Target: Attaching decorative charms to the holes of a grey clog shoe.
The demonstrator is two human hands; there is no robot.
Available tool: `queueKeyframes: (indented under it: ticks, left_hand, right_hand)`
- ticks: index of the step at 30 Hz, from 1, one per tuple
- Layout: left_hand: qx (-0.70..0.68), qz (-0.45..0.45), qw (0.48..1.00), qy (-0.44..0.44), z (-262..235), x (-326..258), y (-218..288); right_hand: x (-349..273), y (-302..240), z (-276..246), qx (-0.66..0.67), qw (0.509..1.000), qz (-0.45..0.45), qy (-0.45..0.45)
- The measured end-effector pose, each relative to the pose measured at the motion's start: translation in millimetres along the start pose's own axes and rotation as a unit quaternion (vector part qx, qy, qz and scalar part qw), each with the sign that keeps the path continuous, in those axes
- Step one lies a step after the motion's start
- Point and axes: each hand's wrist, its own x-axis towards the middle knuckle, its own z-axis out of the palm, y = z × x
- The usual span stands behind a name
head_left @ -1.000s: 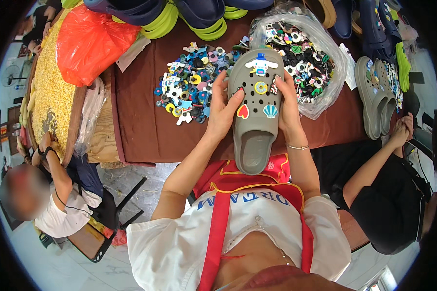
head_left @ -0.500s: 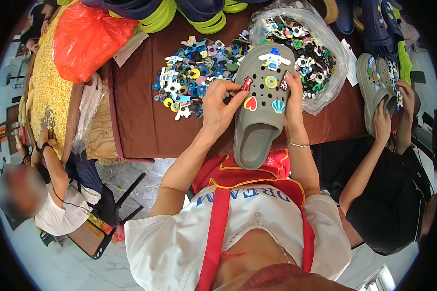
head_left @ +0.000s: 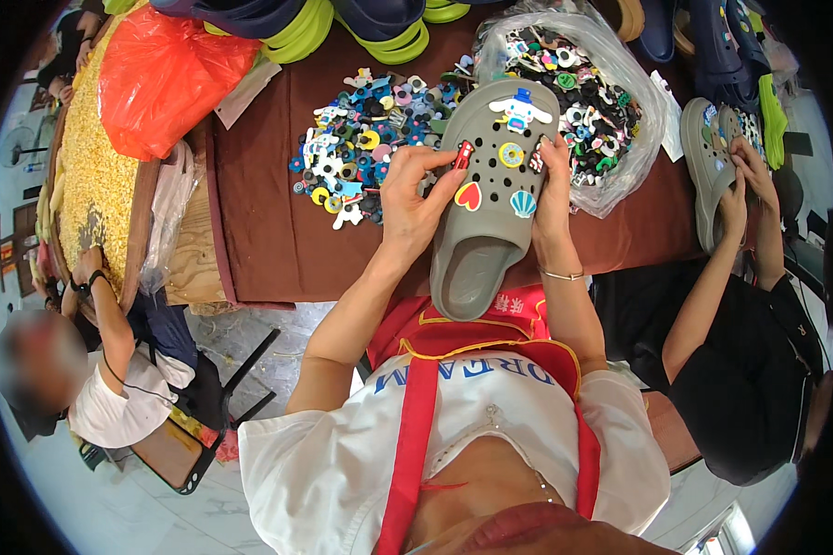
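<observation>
A grey clog [head_left: 477, 250] is held up in front of me, toe pointing away. My right hand [head_left: 553, 203] grips its right edge, fingers near a small dark-and-white charm [head_left: 537, 161]. At the left edge, my left hand [head_left: 409, 196] pinches a small red charm [head_left: 464, 155] against the holes; whether its stem is through cannot be told. On the clog's upper sit a white long-eared figure charm with a blue hat [head_left: 522, 113], a yellow ring-shaped charm [head_left: 511, 154], a red heart charm [head_left: 468, 195] and a blue shell charm [head_left: 523, 203].
Loose charms [head_left: 370, 139] lie heaped on the brown tablecloth [head_left: 287, 250], beside a clear plastic bag [head_left: 643, 120] of more charms. A red plastic bag [head_left: 162, 79] stands left. A co-worker's hands [head_left: 745, 185] hold another grey clog [head_left: 708, 199] at right. More clogs [head_left: 379, 28] line the back.
The clog has shifted slightly left and its heel has swung left. My left fingers stay on the red charm. At right, the co-worker's hand has moved onto the front of the other clog.
</observation>
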Motion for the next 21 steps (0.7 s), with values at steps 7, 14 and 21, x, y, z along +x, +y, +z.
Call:
queueKeyframes:
  ticks: [7, 14, 21]
  left_hand:
    - [-0.031, -0.001, 0.999, 0.014, -0.7, -7.8, -6.6]
    - [-0.020, 0.006, 1.000, 0.012, -0.3, -6.6, -10.2]
    - [-0.088, -0.063, 0.992, -0.065, 4.9, -18.6, -22.4]
  right_hand:
    - [-2.3, 1.0, -3.1, 0.002, 1.000, 0.000, 0.003]
    - [-0.9, 3.1, 1.8, -0.008, 1.000, 0.001, 0.014]
    - [10.8, 8.7, -15.6, 0.019, 0.999, -0.006, 0.028]
